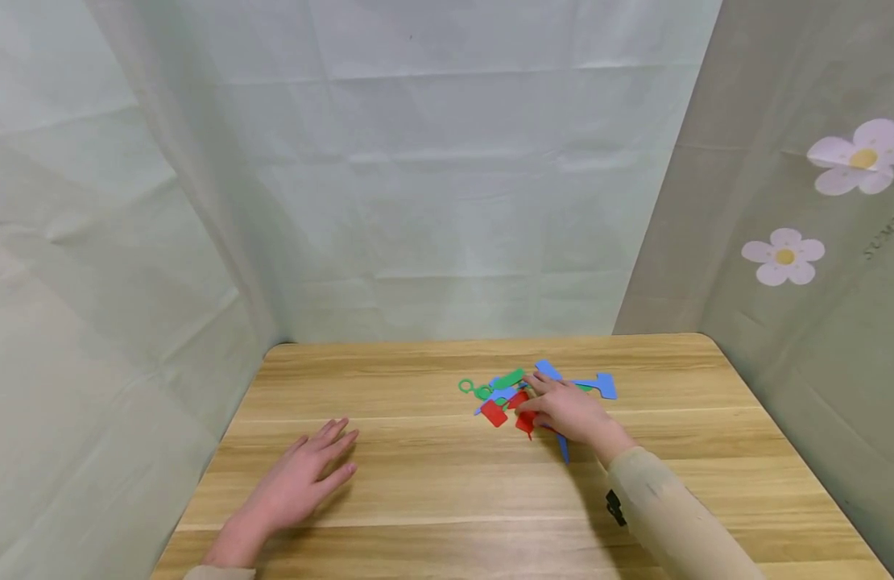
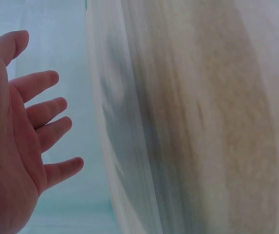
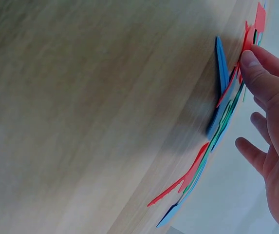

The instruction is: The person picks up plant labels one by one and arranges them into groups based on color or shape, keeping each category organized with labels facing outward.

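Note:
A pile of thin, flat plastic plant labels lies toward the back of the wooden table, right of centre. It mixes blue T-shaped labels (image 1: 605, 386), green labels (image 1: 509, 379), some with ring ends, and red ones with square heads (image 1: 494, 413). Over the pile, my right hand (image 1: 569, 409) pinches a red label (image 3: 247, 40) between thumb and index finger. The other fingers stay loosely spread, and the hand hides part of the pile. My left hand (image 1: 296, 482) hovers low over the table's left part, fingers spread and holding nothing; its palm (image 2: 12, 131) shows in the left wrist view.
The wood-grain table (image 1: 418, 499) ends at a back edge just beyond the pile. Pale cloth walls (image 1: 461, 201) enclose it at the back and both sides, with flower prints (image 1: 784, 257) on the right one. A small black object (image 1: 615, 508) shows at the right sleeve.

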### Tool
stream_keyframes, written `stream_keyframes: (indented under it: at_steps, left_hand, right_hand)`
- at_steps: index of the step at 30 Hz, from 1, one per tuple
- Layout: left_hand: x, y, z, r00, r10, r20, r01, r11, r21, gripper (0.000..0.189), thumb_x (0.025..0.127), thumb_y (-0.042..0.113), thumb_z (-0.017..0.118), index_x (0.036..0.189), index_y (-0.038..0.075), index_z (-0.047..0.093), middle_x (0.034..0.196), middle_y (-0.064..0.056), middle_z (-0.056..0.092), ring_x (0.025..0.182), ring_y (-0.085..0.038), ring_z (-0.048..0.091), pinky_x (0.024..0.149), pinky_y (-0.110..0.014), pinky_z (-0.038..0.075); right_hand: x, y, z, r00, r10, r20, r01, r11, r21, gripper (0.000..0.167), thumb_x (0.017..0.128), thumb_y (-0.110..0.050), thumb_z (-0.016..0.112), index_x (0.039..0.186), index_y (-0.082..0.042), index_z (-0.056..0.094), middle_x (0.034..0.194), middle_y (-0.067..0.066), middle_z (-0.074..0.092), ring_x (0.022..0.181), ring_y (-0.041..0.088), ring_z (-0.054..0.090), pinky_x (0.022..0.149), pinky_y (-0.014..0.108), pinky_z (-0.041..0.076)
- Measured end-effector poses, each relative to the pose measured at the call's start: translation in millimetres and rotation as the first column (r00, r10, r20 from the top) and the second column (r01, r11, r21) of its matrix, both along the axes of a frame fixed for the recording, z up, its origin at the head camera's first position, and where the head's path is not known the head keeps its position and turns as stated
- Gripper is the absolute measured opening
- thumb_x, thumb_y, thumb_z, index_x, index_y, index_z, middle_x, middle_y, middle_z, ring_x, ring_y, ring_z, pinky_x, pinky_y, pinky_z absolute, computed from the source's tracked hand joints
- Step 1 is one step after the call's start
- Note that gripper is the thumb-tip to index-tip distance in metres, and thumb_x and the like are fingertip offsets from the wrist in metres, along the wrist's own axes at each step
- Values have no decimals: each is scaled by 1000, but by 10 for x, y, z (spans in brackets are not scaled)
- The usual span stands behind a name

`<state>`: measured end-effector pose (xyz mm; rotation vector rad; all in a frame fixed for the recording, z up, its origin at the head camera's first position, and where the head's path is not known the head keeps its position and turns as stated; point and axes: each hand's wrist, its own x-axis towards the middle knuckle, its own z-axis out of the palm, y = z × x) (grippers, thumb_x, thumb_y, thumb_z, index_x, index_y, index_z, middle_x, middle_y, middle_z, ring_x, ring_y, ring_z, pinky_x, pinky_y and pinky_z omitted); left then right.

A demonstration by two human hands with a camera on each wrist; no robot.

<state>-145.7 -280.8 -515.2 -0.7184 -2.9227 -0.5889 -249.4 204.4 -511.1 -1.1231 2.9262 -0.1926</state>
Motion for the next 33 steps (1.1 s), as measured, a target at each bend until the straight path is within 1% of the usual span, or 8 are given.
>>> stream_keyframes:
  at_steps: [5, 12, 15, 19, 26, 28, 33]
  left_hand:
    - [3, 11, 1, 1000, -5, -10, 5, 1000, 0, 54, 109, 38, 64, 151, 4, 62, 163, -20, 48, 150, -41, 45, 114, -73, 37]
    - [2, 7, -11, 1000, -12, -12, 12, 1000, 10, 53, 109, 40, 62, 149, 4, 63, 162, -19, 49, 149, -40, 46, 114, -73, 38]
    - [-2, 2, -20, 1000, -13, -17, 13, 1000, 13, 53, 110, 40, 62, 148, 4, 64, 162, -19, 49, 148, -40, 47, 114, -72, 38]
    - [-10, 0, -27, 999, -19, -39, 19, 1000, 18, 50, 109, 37, 63, 146, 3, 65, 160, -19, 51, 146, -40, 51, 113, -69, 42]
    - [-12, 1, 1, 996, -19, -90, 24, 999, 47, 43, 107, 29, 68, 142, 2, 69, 155, -18, 57, 138, -40, 58, 109, -60, 50]
    - [-11, 1, 5, 995, -19, -101, 24, 999, 49, 42, 106, 27, 69, 140, 2, 70, 154, -18, 58, 137, -40, 59, 108, -59, 51]
    - [-6, -1, 8, 993, -17, -115, 23, 999, 46, 41, 106, 26, 70, 139, 2, 71, 153, -18, 59, 136, -39, 61, 107, -59, 52]
  right_hand:
    - [-1, 15, -23, 1000, 7, -12, -7, 1000, -6, 36, 95, -20, 83, 131, -20, 79, 160, 25, 49, 151, 51, 38, 108, 72, 46]
    - [-9, 20, -56, 999, 18, -37, -18, 1000, -9, 37, 94, -20, 83, 131, -19, 79, 158, 26, 51, 151, 52, 38, 107, 72, 47]
    - [-15, 1, -53, 999, 15, -29, -15, 1000, -10, 38, 94, -19, 84, 131, -18, 78, 158, 26, 51, 152, 52, 37, 107, 73, 46]
    - [-6, -21, -36, 1000, 8, -17, -7, 1000, 2, 37, 94, -17, 83, 131, -17, 77, 159, 25, 51, 152, 51, 36, 109, 73, 44]
    - [-2, -34, -8, 1000, 13, -26, -12, 1000, 21, 35, 95, -16, 83, 130, -17, 76, 159, 25, 51, 152, 52, 36, 111, 71, 43]
    - [-2, -27, -12, 1000, 14, -19, -13, 1000, 18, 35, 95, -17, 83, 130, -17, 76, 160, 25, 50, 152, 52, 35, 112, 71, 43]
    - [1, -15, 1, 1000, 8, 12, -8, 1000, -19, 29, 96, -19, 82, 124, -18, 75, 161, 26, 47, 153, 53, 35, 113, 71, 41]
